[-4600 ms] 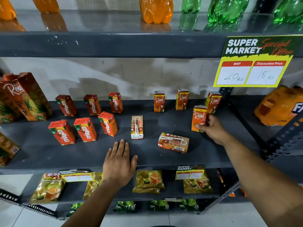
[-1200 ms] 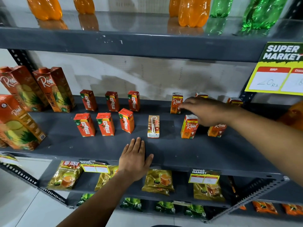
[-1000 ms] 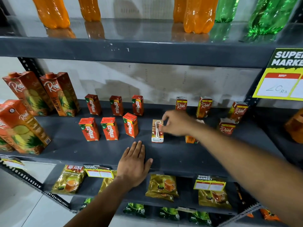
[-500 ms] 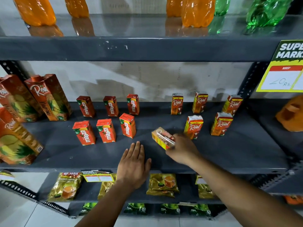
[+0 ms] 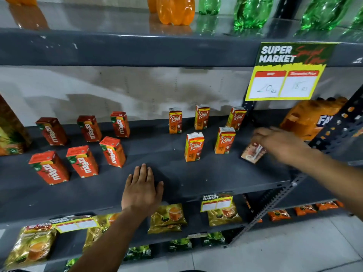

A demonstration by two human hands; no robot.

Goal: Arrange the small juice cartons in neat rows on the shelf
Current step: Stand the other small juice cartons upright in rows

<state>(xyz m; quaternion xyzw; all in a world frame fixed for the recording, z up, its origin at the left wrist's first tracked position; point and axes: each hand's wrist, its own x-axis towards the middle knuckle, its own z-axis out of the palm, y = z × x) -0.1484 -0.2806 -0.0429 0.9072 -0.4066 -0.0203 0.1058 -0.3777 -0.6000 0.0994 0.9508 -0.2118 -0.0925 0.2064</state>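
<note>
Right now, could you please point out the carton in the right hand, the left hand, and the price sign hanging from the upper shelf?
Carton in the right hand (image 5: 253, 154): head view, on its straw-side face.
Left hand (image 5: 141, 190): head view, back of the hand, flat on the shelf.
Price sign (image 5: 284, 83): head view, on its yellow lower panel.

A: What has moved since a few seconds ago?

B: The right hand (image 5: 279, 144). Half a second back it gripped the small orange-and-white juice carton with a straw on its face (image 5: 253, 153) near the shelf's middle front; now it holds that carton tilted at the far right end of the dark grey metal shelf (image 5: 206, 179), just right of the front pair of orange cartons.

A: And the flat-lying carton from the start?

B: It no longer lies there.
</note>
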